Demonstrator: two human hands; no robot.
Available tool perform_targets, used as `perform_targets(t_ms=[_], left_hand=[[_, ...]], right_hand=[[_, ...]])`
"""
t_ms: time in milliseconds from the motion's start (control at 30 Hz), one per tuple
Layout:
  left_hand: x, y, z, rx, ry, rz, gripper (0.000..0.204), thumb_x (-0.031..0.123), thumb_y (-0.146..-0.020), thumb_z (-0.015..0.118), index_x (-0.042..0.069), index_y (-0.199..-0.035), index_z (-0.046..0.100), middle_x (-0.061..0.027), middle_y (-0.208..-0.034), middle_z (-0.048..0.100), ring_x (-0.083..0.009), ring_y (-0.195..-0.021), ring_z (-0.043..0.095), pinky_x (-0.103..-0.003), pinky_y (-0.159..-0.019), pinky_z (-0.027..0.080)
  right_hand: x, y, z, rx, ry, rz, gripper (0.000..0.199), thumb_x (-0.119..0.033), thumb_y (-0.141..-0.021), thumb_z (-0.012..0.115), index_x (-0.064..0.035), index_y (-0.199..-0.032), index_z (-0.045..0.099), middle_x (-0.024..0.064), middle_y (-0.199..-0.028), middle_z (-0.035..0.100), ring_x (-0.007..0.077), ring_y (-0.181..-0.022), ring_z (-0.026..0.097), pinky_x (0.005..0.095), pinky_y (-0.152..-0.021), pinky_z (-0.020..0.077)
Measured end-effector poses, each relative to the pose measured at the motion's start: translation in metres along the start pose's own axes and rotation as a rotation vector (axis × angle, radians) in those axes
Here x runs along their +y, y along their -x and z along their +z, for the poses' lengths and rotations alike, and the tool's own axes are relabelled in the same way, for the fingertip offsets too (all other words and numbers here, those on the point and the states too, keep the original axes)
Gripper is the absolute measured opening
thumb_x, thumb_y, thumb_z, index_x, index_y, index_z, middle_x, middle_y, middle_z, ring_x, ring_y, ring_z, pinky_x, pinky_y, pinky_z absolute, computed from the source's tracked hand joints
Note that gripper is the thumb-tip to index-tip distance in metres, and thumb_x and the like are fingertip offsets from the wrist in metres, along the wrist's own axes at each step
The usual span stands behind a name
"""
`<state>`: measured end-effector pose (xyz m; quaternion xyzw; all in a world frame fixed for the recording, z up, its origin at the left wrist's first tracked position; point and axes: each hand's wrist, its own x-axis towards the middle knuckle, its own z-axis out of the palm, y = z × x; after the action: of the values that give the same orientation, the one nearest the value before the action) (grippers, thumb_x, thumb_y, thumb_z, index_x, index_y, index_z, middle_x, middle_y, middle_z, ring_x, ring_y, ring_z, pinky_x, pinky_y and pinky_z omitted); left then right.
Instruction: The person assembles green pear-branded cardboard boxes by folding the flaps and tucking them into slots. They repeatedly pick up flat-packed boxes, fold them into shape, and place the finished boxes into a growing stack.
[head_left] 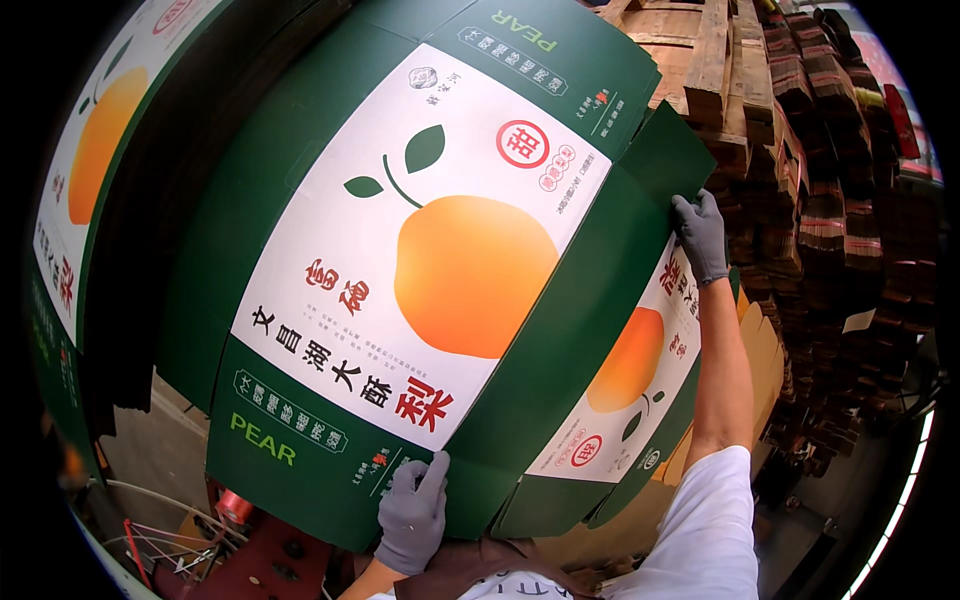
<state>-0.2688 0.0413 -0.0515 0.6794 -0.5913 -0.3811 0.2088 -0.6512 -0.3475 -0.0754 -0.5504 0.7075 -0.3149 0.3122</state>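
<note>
A large unfolded cardboard box blank (pixel 540 430) spreads across the middle of the view. It is green with white panels, each printed with a yellow-orange pear and dark leaves. My left hand (pixel 410 515), in a grey glove, grips the blank's near edge by a green flap, thumb side up. Farther off to the right, my right hand (pixel 702 238), also gloved in grey, is closed on the edge of another green flap beside the smaller pear panel. The fingers behind the cardboard are partly hidden at both hands.
At the left stands another printed green and white cardboard sheet (pixel 110 130). Tall stacks of brown flattened cardboard (pixel 835 200) line the right side, by a wooden pallet (pixel 712 60). Below left are a dark red machine part (pixel 265 570) and a pinkish-red roll (pixel 235 506).
</note>
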Motion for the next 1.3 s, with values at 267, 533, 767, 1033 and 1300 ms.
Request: perform_targets(t_ms=[267,533,767,1033,1300], left_hand=[[-0.002,0.0,0.0,-0.004,0.007,0.008,0.049,0.002,-0.078,0.072,0.008,-0.126,0.065,-0.0095,-0.097,0.058,-0.0252,-0.073,0.063,-0.036,-0.059,0.052],[-0.002,0.0,0.001,0.018,0.011,0.015,0.046,0.003,-0.079,0.072,0.009,-0.124,0.067,-0.0094,-0.096,0.058,-0.0252,-0.074,0.063,-0.037,-0.06,0.052],[0.0,-0.001,-0.001,0.009,-0.004,0.012,0.045,0.003,-0.08,0.072,0.009,-0.124,0.067,-0.0095,-0.096,0.058,-0.0253,-0.073,0.063,-0.036,-0.061,0.052],[0.002,-0.006,-0.011,-0.042,-0.016,0.043,0.044,0.006,-0.081,0.072,0.009,-0.124,0.066,-0.0109,-0.095,0.059,-0.0266,-0.071,0.064,-0.036,-0.059,0.053],[0.004,-0.01,-0.012,-0.027,-0.037,0.06,0.042,0.008,-0.083,0.072,0.01,-0.124,0.066,-0.0114,-0.094,0.061,-0.027,-0.07,0.065,-0.036,-0.058,0.054]], right_hand=[[0.004,-0.002,-0.003,-0.001,0.025,-0.023,0.036,-0.016,-0.094,0.067,0.0027,-0.122,0.054,0.0001,-0.086,0.062,0.0051,-0.068,0.053,0.0204,-0.058,0.0432],[0.004,-0.002,0.0,0.002,-0.028,-0.012,0.036,-0.016,-0.091,0.069,0.0024,-0.12,0.055,-0.0005,-0.075,0.058,0.0051,-0.056,0.051,0.0218,-0.045,0.0402],[0.001,-0.002,0.002,0.007,-0.003,-0.017,0.036,-0.016,-0.091,0.069,0.0029,-0.118,0.056,-0.0008,-0.074,0.057,0.0054,-0.056,0.051,0.0219,-0.046,0.0405],[-0.004,-0.002,0.003,-0.017,0.024,0.034,0.037,-0.018,-0.089,0.07,0.0036,-0.117,0.057,-0.001,-0.072,0.055,0.0061,-0.056,0.051,0.0228,-0.046,0.0415],[-0.002,0.0,0.004,-0.035,-0.015,0.052,0.038,-0.018,-0.09,0.07,0.0033,-0.117,0.056,-0.001,-0.072,0.054,0.0063,-0.055,0.05,0.0229,-0.045,0.0409]])
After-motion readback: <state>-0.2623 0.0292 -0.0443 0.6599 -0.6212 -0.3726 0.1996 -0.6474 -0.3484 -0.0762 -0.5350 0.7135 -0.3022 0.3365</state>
